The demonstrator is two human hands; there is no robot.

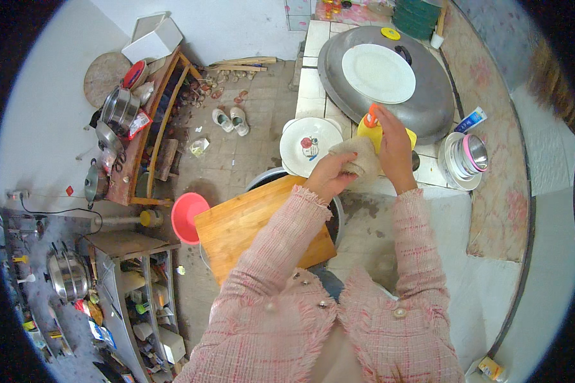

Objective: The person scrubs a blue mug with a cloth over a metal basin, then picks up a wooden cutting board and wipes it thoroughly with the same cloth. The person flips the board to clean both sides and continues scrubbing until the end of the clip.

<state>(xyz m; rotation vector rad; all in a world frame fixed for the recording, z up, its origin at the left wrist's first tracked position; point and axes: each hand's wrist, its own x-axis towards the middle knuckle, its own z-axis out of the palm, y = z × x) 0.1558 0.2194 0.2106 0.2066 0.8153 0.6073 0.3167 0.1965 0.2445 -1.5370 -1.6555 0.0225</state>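
My left hand (329,173) grips a bunched beige cloth (362,149) above the edge of the tiled counter. Beside it, my right hand (396,148) has its fingers at the orange top (371,116) of a yellow bottle (371,136); the hand hides much of the bottle. White plates with a printed flower (306,160) lie on the counter just left of the cloth. Below my left forearm, a wooden cutting board (258,222) rests slanted across a large round basin (338,220), covering most of its opening.
A large grey metal lid (436,112) bears a white plate (378,74). Stacked bowls (460,165) and a blue-and-white tube (470,119) are at the right. A pink bucket (187,218) stands left of the board. Shoes (231,120) lie on the floor near a wooden table (148,110) with pots.
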